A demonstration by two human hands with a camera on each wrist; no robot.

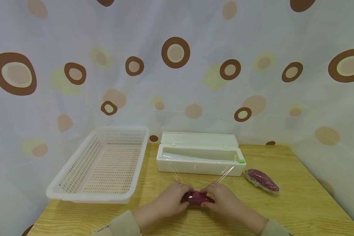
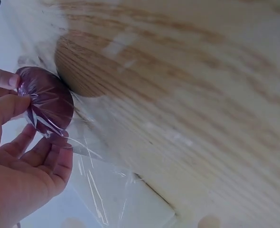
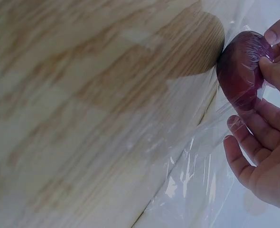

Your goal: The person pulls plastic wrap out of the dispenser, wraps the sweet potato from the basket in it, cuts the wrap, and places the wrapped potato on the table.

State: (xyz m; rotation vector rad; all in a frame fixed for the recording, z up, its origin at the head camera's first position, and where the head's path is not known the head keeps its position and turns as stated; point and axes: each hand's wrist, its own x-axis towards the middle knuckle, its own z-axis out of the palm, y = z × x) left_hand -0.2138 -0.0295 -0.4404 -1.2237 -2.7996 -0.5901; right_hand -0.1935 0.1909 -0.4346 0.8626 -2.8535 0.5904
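A purple-red sweet potato (image 1: 197, 198) lies crosswise low on the wooden table, with clear cling film (image 3: 182, 175) drawn over it. My left hand (image 1: 172, 198) grips its left end, thumb and fingers curled round it. At the other end my right hand (image 1: 224, 200) holds on in the same way. In the left wrist view the film is bunched in creases over the near end of the sweet potato (image 2: 52, 102). From there the film stretches back toward a white cling film dispenser (image 1: 194, 167), whose lid stands up.
A second sweet potato (image 1: 262, 180), wrapped in film, lies to the right of the dispenser. On the left stands a white perforated plastic basket (image 1: 89, 197). A green slider (image 1: 241, 161) sits at the dispenser's right front edge. A dotted curtain (image 1: 177, 85) hangs behind the table.
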